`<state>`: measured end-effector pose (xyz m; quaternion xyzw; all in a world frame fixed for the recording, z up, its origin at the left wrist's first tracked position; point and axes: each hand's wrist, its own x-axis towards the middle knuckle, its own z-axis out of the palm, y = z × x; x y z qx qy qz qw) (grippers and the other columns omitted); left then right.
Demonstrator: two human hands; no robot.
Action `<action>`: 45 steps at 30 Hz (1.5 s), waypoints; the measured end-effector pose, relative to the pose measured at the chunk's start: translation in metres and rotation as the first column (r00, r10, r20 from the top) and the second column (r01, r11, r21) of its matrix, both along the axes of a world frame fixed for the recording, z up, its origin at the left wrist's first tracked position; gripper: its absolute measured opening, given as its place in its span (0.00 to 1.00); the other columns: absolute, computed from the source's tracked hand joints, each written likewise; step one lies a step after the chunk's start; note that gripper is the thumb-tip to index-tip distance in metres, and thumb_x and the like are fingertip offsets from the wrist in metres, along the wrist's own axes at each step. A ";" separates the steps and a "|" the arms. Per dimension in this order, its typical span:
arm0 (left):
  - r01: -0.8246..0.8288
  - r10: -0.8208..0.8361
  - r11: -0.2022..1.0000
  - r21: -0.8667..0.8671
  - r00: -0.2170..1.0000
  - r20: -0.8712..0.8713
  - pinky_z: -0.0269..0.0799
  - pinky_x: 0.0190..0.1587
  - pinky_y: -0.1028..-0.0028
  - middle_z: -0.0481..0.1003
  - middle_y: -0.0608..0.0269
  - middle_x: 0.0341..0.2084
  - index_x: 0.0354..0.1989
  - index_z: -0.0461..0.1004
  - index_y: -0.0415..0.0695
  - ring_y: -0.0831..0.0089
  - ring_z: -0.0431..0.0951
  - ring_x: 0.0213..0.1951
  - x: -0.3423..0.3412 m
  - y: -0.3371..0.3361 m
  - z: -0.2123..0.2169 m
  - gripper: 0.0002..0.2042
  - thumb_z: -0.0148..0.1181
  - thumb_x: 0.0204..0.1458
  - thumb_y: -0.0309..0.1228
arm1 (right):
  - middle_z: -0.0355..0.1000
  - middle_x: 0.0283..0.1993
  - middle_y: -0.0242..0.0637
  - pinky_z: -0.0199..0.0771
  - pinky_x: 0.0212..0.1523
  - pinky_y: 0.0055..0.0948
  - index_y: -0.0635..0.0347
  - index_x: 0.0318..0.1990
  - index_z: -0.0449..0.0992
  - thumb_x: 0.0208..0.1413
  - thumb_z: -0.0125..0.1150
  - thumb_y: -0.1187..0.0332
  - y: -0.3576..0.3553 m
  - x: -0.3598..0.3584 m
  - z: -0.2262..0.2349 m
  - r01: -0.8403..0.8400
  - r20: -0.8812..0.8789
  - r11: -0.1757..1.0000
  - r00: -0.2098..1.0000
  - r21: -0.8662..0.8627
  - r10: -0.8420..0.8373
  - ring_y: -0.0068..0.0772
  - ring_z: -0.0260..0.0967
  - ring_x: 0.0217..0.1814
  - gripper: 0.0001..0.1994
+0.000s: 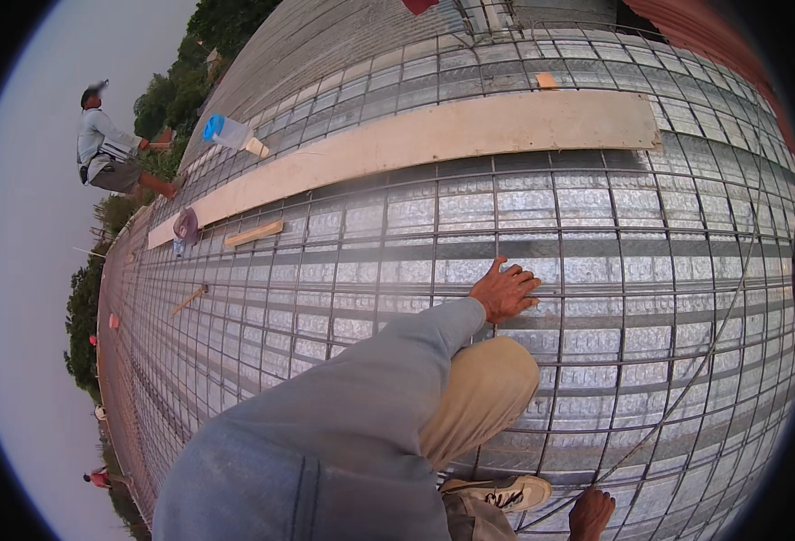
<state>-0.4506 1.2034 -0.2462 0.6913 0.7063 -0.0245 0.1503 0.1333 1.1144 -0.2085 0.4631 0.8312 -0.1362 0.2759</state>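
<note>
My left hand (505,290) rests on the steel rebar mesh (555,200), fingers apart and nothing visible in them. Ribbed, shiny metal decking (587,270) lies under the mesh. At the lower edge my right hand (593,512) is curled into a fist, low over the mesh beside my shoe (510,492). A thin rod (677,397) slants across the grid toward that fist. Whatever the fist holds is hidden. My bent knee (492,397) in tan trousers stands just below the left hand.
A long pale board (469,126) lies across the mesh ahead. Near it are a blue-capped clear container (230,132), a purple roll (185,225), a wood strip (255,233) and a hammer (190,300). Another person (109,144) sits at the far left edge.
</note>
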 end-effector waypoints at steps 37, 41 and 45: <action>0.040 -0.032 0.999 0.035 0.982 -0.187 0.46 0.75 0.43 0.76 0.74 0.64 0.70 0.73 0.58 0.73 0.72 0.66 0.001 0.008 -0.028 0.24 0.42 0.75 0.53 | 0.77 0.27 0.39 0.74 0.38 0.39 0.62 0.37 0.79 0.62 0.59 0.68 0.000 -0.031 0.025 0.210 -0.096 0.970 0.975 0.126 -0.199 0.45 0.78 0.34 0.07; 0.051 -0.038 0.997 0.055 0.976 -0.214 0.47 0.75 0.45 0.76 0.74 0.65 0.70 0.73 0.59 0.73 0.72 0.66 0.002 0.008 -0.023 0.24 0.42 0.75 0.54 | 0.79 0.26 0.41 0.75 0.34 0.40 0.64 0.34 0.80 0.71 0.57 0.59 -0.004 -0.017 0.011 0.637 -0.274 0.760 0.714 -0.129 -0.644 0.42 0.79 0.31 0.17; 0.066 -0.047 0.995 0.073 0.970 -0.237 0.48 0.75 0.46 0.76 0.75 0.65 0.70 0.73 0.61 0.73 0.74 0.65 -0.006 0.004 -0.030 0.23 0.42 0.75 0.54 | 0.78 0.28 0.35 0.72 0.34 0.33 0.66 0.40 0.83 0.73 0.59 0.49 -0.020 0.005 0.028 0.828 -0.277 0.176 0.026 -0.533 -0.961 0.28 0.74 0.31 0.24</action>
